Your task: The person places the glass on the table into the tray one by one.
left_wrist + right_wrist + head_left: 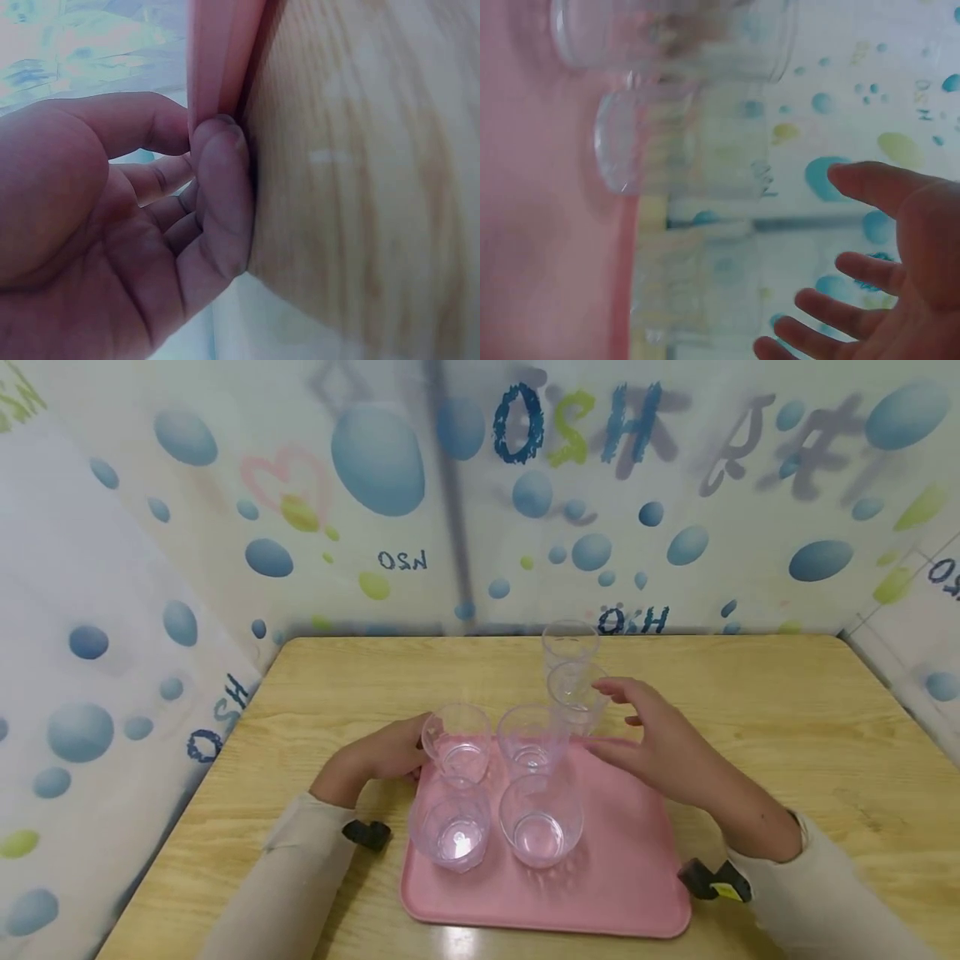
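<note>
My left hand point(390, 748) grips the left edge of a pink tray point(622, 868). In the left wrist view the thumb lies on one side of the tray rim point(214, 60) and curled fingers on the other. Several clear plastic cups stand upright on the tray's left half, among them a front right cup point(542, 827) and a front left cup point(452, 831). My right hand point(663, 747) is spread beside another clear cup point(577, 702) just behind the tray, holding nothing. The right wrist view shows its fingers point(847, 315) apart, away from the cups.
One more clear cup point(570, 643) stands farther back on the wooden table point(787, 727). A wall point(465, 585) printed with blue and green drops rises behind the table's back edge, with another wall at the left.
</note>
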Demonstrator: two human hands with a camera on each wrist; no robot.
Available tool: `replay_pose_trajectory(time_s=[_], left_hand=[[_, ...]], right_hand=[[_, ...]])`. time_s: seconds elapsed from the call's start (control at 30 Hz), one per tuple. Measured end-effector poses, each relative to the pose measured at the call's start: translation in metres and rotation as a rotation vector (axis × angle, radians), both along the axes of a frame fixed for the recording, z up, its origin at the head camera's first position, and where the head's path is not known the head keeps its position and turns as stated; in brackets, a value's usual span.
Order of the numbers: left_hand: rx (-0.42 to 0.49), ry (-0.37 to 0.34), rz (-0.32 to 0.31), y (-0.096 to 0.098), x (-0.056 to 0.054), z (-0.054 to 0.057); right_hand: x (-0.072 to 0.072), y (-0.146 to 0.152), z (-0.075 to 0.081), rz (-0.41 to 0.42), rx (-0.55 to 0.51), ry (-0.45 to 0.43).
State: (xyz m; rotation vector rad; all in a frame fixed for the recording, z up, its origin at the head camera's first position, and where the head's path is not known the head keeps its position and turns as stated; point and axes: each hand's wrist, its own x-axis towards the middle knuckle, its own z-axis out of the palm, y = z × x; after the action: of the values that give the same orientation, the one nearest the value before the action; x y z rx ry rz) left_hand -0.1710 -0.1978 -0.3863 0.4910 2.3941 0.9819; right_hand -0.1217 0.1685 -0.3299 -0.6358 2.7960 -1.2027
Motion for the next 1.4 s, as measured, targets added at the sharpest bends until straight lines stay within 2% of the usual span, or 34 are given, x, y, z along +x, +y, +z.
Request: replay_pose_trajectory(time_s=[0.2,0.53,0.93,1.23,1.4], left_hand=[[-0.007,0.007,-0.004,0.000,0.000,-0.003],[-0.003,-0.009,0.004,0.000,0.000,-0.002],[0.009,-0.007,-0.005,0.000,0.000,-0.003],[-0.005,-0.001,0.007,-0.001,0.001,-0.002],[-0.005,0.005,0.002,-0.001,0.000,-0.002]], right_hand=[[-0.030,0.005,-0.015,-0.070,0.015,-0.029],[-0.055,0.004,-0.034,-0.078,0.003,-0.160],[-0.059,-0.001,-0.041,-0.073,-0.045,-0.233],[-0.058,-0.002,-0.044,-0.132,-0.083,-0.260],[-0.054,0.001,-0.041,-0.170,-0.083,-0.231]])
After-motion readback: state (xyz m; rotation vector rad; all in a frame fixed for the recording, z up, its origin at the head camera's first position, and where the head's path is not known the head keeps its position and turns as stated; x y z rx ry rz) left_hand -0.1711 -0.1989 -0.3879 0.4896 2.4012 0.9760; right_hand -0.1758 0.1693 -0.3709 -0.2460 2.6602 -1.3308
